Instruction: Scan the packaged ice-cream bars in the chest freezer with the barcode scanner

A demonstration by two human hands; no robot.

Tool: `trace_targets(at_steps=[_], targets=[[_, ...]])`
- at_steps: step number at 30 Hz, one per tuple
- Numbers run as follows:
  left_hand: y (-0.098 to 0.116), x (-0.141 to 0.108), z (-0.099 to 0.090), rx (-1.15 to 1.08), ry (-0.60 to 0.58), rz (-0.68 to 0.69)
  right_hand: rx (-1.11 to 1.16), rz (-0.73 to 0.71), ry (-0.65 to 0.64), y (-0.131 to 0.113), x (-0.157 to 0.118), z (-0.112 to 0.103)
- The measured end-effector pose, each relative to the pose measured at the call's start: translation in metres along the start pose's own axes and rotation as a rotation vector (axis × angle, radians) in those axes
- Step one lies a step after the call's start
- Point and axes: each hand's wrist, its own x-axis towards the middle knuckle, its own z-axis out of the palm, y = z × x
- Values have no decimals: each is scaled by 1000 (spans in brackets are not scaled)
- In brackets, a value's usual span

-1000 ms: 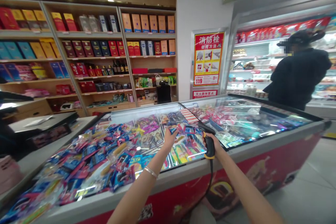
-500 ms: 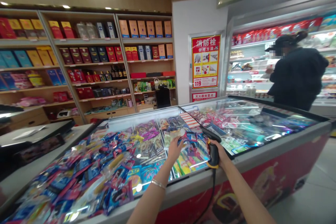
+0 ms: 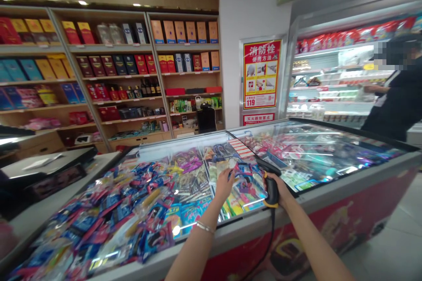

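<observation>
The right hand (image 3: 278, 188) is wrapped around the grip of a black-and-yellow plastic handheld scanner (image 3: 272, 192), while the left hand (image 3: 224, 183) has its fingers curled at the near end of a shiny blue-and-red plastic packet (image 3: 245, 168); whether they pinch it or merely touch it, I cannot tell. That packet lies between the two hands, just short of the scanner's head, above the flat glass top of a grey-rimmed, red-sided chest freezer (image 3: 346, 217). If the left fingers have only a light hold, the slick wrapper could slip away or turn its printing out of the scanner's line. Crinkled film and the bright reflections in the glass might also spoil a reading. With similar wrappers showing beneath the hands, a badly angled scanner could catch the wrong one. The thin black cable (image 3: 272, 230) hanging below the right hand could snag on the rim if pulled. To the left of the left hand, a loose heap of blue, pink and clear plastic packets (image 3: 121, 213) spreads toward the freezer's edge, and a careless forearm could set some sliding.
</observation>
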Motion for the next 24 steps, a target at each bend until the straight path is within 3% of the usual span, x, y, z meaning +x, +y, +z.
trace_targets(at_steps=[5,8,11,14,20,24], targets=[[12,0,-6,24,14,21,-6,-12,-44,0,-4,3],[22,0,-30,30,65,17,17,-41,-121,2,-10,16],[23,-3,-72,12,142,41,30,-22,-209,11,-15,45],[13,-14,-119,42,234,53,31,42,-301,30,-21,88],[-28,-48,-205,175,412,-27,37,161,-508,82,-30,189],[-56,-68,-263,344,474,-118,25,234,-645,107,-30,233]])
